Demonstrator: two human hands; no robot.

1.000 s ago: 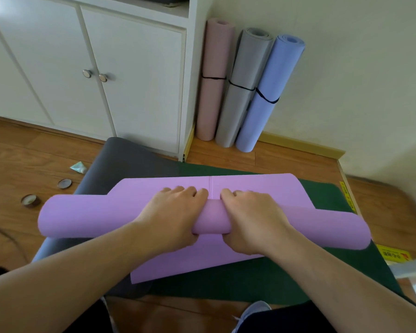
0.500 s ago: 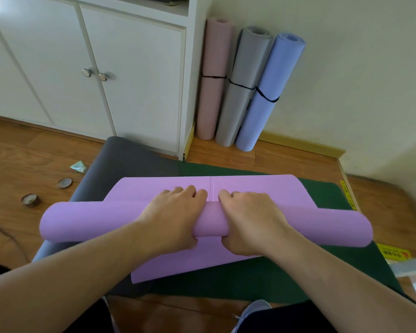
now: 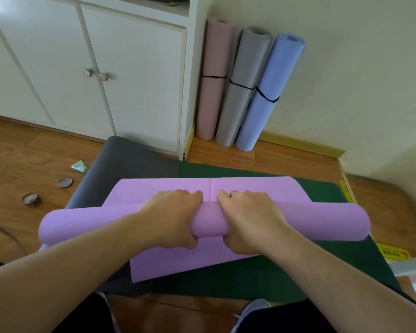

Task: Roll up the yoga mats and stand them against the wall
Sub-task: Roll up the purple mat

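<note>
Purple mat lies on the floor across a green mat and a dark grey mat, mostly rolled, with a short flat stretch left ahead. Pink, grey and blue rolls already stand against the wall. Left hand and right hand sit close together at the roll's centre, fingers curled over it. Risks: with only a centre grip the ends may loosen or telescope; uneven push skews the roll; the mats beneath could slide.
</note>
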